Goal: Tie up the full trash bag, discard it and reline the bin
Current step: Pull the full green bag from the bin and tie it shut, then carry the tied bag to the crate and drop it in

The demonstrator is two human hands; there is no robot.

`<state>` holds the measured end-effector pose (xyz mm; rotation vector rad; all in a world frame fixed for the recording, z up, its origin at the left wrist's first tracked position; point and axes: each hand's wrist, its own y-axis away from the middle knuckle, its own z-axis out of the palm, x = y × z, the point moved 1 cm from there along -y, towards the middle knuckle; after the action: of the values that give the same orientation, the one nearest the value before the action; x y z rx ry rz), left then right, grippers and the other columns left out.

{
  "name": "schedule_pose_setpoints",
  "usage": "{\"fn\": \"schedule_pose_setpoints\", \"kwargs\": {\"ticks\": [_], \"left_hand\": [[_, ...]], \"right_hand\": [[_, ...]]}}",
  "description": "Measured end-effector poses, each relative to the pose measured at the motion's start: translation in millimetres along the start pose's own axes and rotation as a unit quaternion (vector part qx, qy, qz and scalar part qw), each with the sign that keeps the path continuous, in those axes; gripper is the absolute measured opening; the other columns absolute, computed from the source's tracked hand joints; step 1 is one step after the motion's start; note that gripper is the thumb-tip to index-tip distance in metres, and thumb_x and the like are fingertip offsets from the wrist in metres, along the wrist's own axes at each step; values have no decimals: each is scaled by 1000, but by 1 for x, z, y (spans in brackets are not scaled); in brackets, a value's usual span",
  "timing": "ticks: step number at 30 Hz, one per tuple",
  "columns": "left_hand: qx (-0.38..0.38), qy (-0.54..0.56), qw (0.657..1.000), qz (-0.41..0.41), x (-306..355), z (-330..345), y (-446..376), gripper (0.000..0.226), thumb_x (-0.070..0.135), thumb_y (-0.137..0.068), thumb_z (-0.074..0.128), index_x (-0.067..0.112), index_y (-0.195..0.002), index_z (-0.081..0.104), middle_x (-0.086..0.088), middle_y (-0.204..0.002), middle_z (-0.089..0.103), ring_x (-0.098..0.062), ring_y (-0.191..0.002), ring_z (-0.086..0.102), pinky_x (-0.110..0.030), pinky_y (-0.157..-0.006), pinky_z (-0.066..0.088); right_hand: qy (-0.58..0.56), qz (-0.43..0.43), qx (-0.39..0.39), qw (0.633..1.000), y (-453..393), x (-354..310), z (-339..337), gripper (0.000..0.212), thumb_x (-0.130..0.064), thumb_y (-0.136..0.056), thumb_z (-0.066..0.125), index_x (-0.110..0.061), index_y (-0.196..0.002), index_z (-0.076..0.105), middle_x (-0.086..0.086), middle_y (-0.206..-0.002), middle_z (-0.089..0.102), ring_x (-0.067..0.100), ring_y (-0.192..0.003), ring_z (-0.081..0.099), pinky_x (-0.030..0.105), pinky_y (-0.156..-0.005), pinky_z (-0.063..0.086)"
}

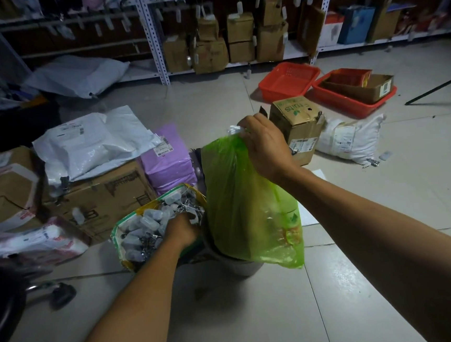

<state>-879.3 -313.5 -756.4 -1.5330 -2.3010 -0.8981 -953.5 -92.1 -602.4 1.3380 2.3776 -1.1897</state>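
Right hand (267,146) grips the gathered top of the green trash bag (246,207), raised partly out of the grey bin (241,266); left hand (181,229) rests at its rim, grip unclear, beside a box of clips (144,227).

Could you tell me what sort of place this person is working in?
Probably a parcel stockroom or small warehouse: metal shelving stacked with cardboard boxes, mailer bags piled on cartons on the tiled floor, and red plastic crates.

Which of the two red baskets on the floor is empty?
The left red basket, nearer the shelves, is empty. The right red basket holds a brown cardboard box.
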Motion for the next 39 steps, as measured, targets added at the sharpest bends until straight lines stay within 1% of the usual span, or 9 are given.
{"fn": "schedule_pose_setpoints", "kwargs": {"ticks": [2,7,12,16,18,24,28,33,39], "left_hand": [[10,-13,1000,2,7,-15,8,22,19,-89,62,13,-109,68,-11,-108,69,-31,-101,62,-33,-79,46],[20,-42,999,22,39,-63,26,26,18,-88,61,10,-112,68,-14,-111,68,-32,-100,62,-32,-75,45],[29,-76,995,61,84,-103,54,29,17,-87,62,13,-115,68,-14,-114,69,-33,-101,63,-39,-84,53],[32,-112,991,66,117,-140,82,31,23,-88,64,16,-118,67,-14,-117,67,-34,-104,63,-41,-84,54],[33,-116,990,65,132,-162,97,32,24,-87,64,15,-117,67,-13,-119,66,-34,-105,62,-42,-86,54],[39,-160,984,71,202,-241,148,32,24,-85,65,16,-116,67,-14,-110,66,-36,-96,63,-41,-79,55],[31,-170,982,77,258,-299,185,40,24,-86,62,15,-124,63,-14,-123,62,-36,-110,58,-44,-88,53],[21,-179,980,86,330,-367,230,49,29,-90,57,17,-138,51,-14,-138,50,-35,-124,48,-43,-97,48],[15,-166,974,153,405,-417,274,41,34,-92,56,15,-129,57,-15,-132,52,-36,-121,49,-45,-96,46]], "right_hand": [[4,16,-24,1000,0,-2,-5,16,-3,-93,50,-5,-104,62,13,-98,59,27,-85,55,36,-67,39],[5,41,-86,995,-4,-14,-30,14,-6,-96,46,-5,-97,60,13,-94,59,26,-80,53,37,-63,40],[13,67,-126,990,-9,-30,-57,17,-14,-99,45,-6,-91,58,11,-89,56,26,-76,50,40,-63,42],[7,90,-148,985,-23,-47,-89,16,-16,-99,47,-7,-94,59,12,-90,57,27,-77,51,34,-62,34],[5,95,-155,983,-33,-59,-109,15,-15,-99,47,-7,-94,59,12,-91,57,28,-79,52,35,-63,37],[-1,115,-161,980,-77,-105,-194,17,-14,-99,47,-5,-94,61,12,-91,57,29,-80,53,39,-66,42],[6,127,-158,979,-114,-135,-267,16,-13,-98,49,-4,-96,62,13,-92,58,29,-79,54,32,-62,35],[12,131,-149,980,-153,-171,-358,15,-13,-97,50,-4,-95,62,13,-91,58,30,-79,53,34,-62,35],[52,147,-110,982,-167,-213,-447,10,-4,-89,54,-5,-93,63,15,-90,59,33,-82,55,34,-64,36]]}}
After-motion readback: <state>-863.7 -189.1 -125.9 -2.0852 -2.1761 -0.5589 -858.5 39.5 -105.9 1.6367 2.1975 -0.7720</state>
